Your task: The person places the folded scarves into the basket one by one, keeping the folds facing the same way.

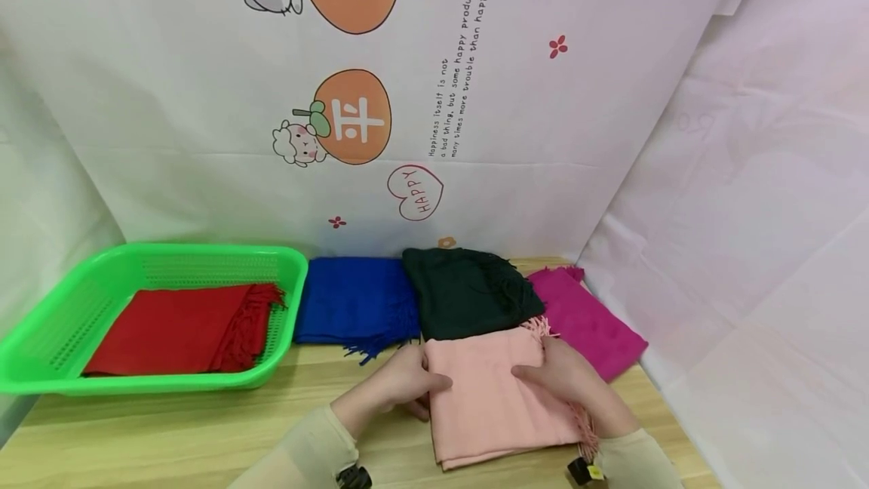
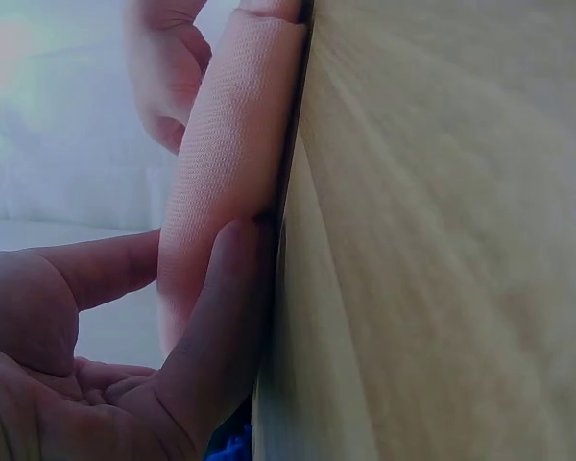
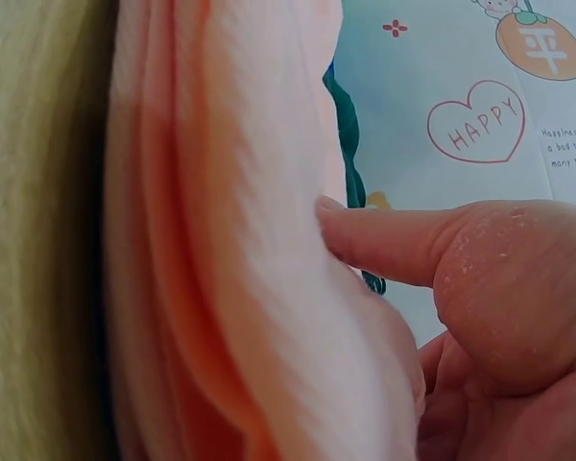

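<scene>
A folded pink scarf with fringe on its right side lies on the wooden table in front of me. My left hand pinches its left edge, thumb on top and fingers at the underside. In the left wrist view, that edge of the pink scarf sits between the thumb and fingers. On the other side, my right hand holds the fringed edge with its thumb on the top layer. The right wrist view shows the right thumb against the stacked folds; its fingers are mostly hidden behind the cloth.
A green plastic basket on the left holds a folded red scarf. Behind the pink scarf lie a blue scarf and a dark green one. A magenta scarf is at the right, beside the white cloth wall.
</scene>
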`<state>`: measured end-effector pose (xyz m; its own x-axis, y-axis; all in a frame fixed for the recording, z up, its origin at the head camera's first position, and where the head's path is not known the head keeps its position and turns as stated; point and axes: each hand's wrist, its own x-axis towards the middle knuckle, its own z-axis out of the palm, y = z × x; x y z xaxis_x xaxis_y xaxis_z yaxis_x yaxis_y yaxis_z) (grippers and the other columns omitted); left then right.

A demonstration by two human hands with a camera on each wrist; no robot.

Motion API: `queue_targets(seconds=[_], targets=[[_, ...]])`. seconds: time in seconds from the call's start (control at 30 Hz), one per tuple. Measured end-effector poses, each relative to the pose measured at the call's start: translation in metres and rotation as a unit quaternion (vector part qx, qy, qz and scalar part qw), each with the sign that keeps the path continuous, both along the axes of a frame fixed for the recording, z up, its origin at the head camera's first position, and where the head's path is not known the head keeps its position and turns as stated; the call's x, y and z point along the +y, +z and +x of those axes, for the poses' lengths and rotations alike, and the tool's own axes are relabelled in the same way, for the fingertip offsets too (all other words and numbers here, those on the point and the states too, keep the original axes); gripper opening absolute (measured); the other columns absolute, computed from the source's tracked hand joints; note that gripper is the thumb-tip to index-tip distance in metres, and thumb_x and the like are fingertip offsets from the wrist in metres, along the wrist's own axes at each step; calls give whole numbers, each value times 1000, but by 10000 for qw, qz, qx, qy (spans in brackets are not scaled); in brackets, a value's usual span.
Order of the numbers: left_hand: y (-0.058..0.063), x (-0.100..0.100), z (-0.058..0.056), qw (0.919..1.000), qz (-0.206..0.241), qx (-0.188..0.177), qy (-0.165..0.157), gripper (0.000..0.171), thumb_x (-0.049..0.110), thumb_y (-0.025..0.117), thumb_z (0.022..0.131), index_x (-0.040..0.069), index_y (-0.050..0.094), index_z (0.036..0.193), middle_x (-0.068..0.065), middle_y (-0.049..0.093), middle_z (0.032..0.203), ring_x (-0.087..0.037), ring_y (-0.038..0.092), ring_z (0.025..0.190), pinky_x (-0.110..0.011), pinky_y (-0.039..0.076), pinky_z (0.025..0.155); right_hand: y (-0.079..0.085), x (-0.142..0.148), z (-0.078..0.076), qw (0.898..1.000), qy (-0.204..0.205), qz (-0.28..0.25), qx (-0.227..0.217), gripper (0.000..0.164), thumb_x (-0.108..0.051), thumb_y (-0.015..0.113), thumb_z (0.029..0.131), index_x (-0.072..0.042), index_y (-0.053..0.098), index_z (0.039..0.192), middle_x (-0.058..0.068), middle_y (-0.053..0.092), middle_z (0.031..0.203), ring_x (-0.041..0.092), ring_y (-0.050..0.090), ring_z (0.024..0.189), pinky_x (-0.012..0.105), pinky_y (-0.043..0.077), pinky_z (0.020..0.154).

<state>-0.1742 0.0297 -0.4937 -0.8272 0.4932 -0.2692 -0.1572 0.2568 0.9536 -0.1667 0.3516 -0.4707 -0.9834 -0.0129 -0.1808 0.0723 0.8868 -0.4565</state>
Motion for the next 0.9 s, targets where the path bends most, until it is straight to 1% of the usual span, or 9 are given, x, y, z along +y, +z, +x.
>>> queue_targets(seconds=[0.17, 0.3, 0.43, 0.57, 0.73, 0.9], targets=[[-1, -2, -3, 10000, 37, -52, -69, 17, 11, 83, 97, 2, 72, 107, -13, 78, 81, -21, 74, 59, -38, 64, 52, 0, -3, 0, 10000, -36, -60, 4, 101, -53, 90, 90, 19, 51, 149, 32, 65, 145, 47, 66, 130, 63, 55, 108], [1, -3, -4, 9999, 4, -82, -83, 17, 11, 83, 97, 2, 71, 106, -13, 77, 85, -24, 76, 60, -40, 65, 54, -1, -5, 0, 10000, -33, -62, -5, 102, -54, 89, 91, 19, 51, 150, 32, 64, 146, 48, 65, 131, 63, 54, 109], [2, -4, -4, 10000, -31, -38, -84, 15, 8, 81, 97, 1, 71, 104, -14, 76, 86, -26, 77, 61, -41, 65, 54, -2, -6, 0, 10000, -28, -71, -10, 102, -54, 89, 91, 19, 50, 151, 33, 64, 147, 48, 65, 132, 63, 55, 109], [3, -5, -4, 9999, -37, 75, -87, 13, 6, 79, 95, -1, 70, 102, -15, 75, 87, -27, 77, 63, -42, 65, 52, -2, -7, 0, 9998, -67, -193, -61, 102, -53, 90, 91, 18, 50, 151, 31, 65, 146, 45, 66, 129, 62, 55, 108], [4, -7, -4, 9998, -3, 165, -71, 16, 3, 76, 95, -2, 68, 107, -14, 74, 90, -27, 77, 65, -44, 65, 52, -4, -6, -1, 9990, -69, -411, -159, 104, -53, 90, 91, 19, 47, 153, 31, 63, 148, 44, 65, 132, 62, 55, 108], [5, -7, -4, 9997, 49, 215, -41, 22, 2, 73, 94, -5, 65, 113, -15, 73, 93, -28, 77, 66, -45, 65, 52, -8, -4, -2, 9985, 22, -536, -55, 103, -50, 91, 91, 19, 46, 152, 31, 64, 147, 42, 65, 131, 61, 55, 109]])
